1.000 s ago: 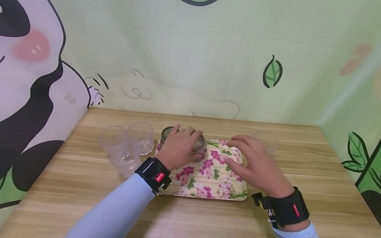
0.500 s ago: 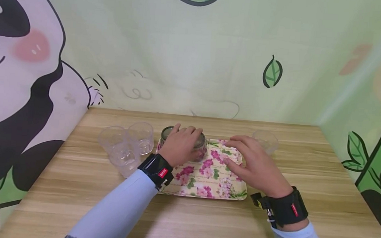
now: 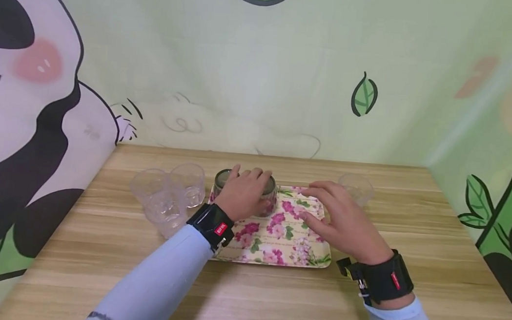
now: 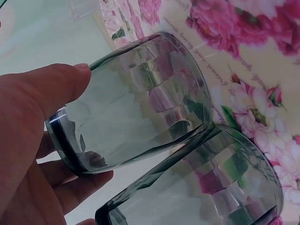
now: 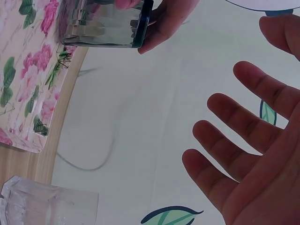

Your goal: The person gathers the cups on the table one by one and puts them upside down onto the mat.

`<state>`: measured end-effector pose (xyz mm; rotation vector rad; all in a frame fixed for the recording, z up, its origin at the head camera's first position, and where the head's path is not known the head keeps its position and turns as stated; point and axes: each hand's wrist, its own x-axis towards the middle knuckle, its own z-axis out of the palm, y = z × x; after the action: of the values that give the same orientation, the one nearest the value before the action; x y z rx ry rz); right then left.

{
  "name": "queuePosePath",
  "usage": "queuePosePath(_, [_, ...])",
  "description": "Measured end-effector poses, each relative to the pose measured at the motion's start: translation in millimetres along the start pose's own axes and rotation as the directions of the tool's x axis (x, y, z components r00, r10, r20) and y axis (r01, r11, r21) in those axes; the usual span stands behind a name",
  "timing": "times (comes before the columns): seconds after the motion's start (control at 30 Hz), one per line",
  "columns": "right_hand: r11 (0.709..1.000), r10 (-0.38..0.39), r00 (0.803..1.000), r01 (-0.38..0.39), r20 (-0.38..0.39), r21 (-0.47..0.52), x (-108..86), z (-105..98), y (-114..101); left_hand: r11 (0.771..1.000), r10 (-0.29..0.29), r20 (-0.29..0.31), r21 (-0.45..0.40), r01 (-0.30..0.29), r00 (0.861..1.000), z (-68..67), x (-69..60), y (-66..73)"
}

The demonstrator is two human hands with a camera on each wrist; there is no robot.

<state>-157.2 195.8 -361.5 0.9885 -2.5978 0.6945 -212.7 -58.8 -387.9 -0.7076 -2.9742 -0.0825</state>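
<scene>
My left hand point(image 3: 244, 194) grips a grey-tinted drinking glass point(image 4: 140, 103) by its thick base, thumb on one side and fingers on the other. The glass stands upside down, rim on the flowered tray point(image 3: 273, 244). Close beside it is a second tinted glass point(image 4: 229, 183), also inverted, at the tray's back left; my hand hides much of the pair in the head view. Over the tray's right side, my right hand point(image 3: 349, 222) hovers with fingers spread and relaxed, holding nothing, as the right wrist view point(image 5: 248, 131) also shows.
Several clear cups point(image 3: 188, 183) stand close together left of the tray. Another clear cup point(image 3: 356, 185) is behind my right hand, past the tray's back right corner. A printed cloth wall point(image 3: 260, 82) rises at the table's far edge.
My left wrist has shifted very slightly, with the hand staying on the same glass. The right hand holds its place; the head view has moved a little.
</scene>
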Motion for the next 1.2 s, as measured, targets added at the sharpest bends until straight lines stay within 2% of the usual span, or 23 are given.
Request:
queuePosePath(0.33, [1.000,-0.010,1.000,0.010,-0.005,-0.003,0.2,2.6,0.3,1.000,-0.013,0.005,0.021,0.013,1.000,2.9,1.9,1.0])
queuePosePath(0.53, [1.000,-0.029,0.999,0.029,-0.013,-0.007,0.8,3.3,1.0,0.999,0.004,-0.032,0.046,-0.002,0.999,2.0,0.9,3.3])
queuePosePath(0.7, [0.999,-0.034,0.999,0.034,-0.016,-0.011,0.8,4.4,0.4,0.998,-0.001,-0.035,0.056,0.003,0.999,4.8,0.2,2.8])
queuePosePath(0.97, [0.999,-0.038,0.999,0.038,-0.025,-0.010,0.5,5.6,0.9,0.999,-0.009,-0.027,0.051,0.011,1.000,5.0,0.7,3.1])
queuePosePath(1.2, [1.000,-0.017,1.000,0.017,-0.024,-0.018,1.0,6.3,2.5,1.000,0.000,-0.038,0.001,0.000,0.999,4.3,0.2,4.1])
